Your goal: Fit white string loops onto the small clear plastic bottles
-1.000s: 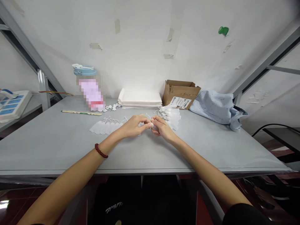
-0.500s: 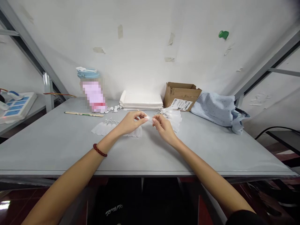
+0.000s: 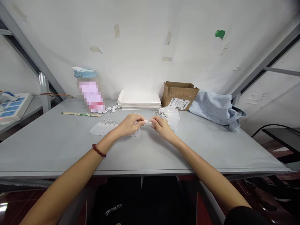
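Note:
My left hand (image 3: 130,125) and my right hand (image 3: 161,128) meet above the middle of the table, fingertips a short gap apart. Each is pinched on a small translucent white pouch (image 3: 148,122), mostly hidden by the fingers. Beside and partly behind my left hand, several flat white pouches with strings (image 3: 103,127) lie fanned out. Another pile of stringed white pouches (image 3: 173,117) lies just behind my right hand. A dark red bead bracelet (image 3: 99,150) circles my left wrist.
At the back stand a stack of white sheets (image 3: 140,101), a cardboard box (image 3: 179,95) and a blurred pink item under a blue lid (image 3: 84,73). A light blue cloth (image 3: 211,107) lies right, a thin stick (image 3: 81,114) left. The grey table (image 3: 150,156) ends at its front edge.
My fingertips have closed further over the white pouch, so less of it shows. The whole view has shifted slightly, with things on the table appearing a little further left.

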Demonstrator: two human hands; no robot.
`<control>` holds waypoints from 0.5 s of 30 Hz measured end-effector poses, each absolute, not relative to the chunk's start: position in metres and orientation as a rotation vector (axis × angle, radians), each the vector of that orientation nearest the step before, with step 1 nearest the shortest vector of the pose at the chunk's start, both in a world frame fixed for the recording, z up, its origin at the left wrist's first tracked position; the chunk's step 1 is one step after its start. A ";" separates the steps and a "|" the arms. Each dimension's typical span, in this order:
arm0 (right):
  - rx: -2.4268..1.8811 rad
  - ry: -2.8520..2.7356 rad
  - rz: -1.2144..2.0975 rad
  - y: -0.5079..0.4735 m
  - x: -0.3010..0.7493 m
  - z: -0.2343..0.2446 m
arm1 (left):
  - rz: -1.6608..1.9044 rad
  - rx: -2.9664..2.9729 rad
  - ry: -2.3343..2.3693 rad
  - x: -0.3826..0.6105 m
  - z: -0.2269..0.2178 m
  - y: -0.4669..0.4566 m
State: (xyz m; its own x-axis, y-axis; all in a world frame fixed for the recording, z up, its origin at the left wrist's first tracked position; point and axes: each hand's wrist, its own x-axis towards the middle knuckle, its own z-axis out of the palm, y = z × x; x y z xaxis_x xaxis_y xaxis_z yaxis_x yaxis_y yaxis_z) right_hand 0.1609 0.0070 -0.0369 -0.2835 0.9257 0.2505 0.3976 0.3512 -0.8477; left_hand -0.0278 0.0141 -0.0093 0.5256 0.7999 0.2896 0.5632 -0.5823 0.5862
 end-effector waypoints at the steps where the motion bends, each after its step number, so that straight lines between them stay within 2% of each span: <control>1: -1.153 -1.827 0.900 0.007 0.161 -0.037 | 0.761 2.342 1.112 -0.028 -0.009 0.014; 5: -1.117 -1.871 0.856 0.007 0.162 -0.037 | 0.829 2.323 1.131 -0.028 -0.012 0.016; 10: -1.091 -1.985 0.414 0.022 0.171 -0.040 | 0.893 2.329 1.260 -0.032 -0.017 0.025; 15: -1.256 -1.791 0.042 0.049 0.215 -0.035 | 1.045 2.170 1.591 -0.052 -0.015 0.041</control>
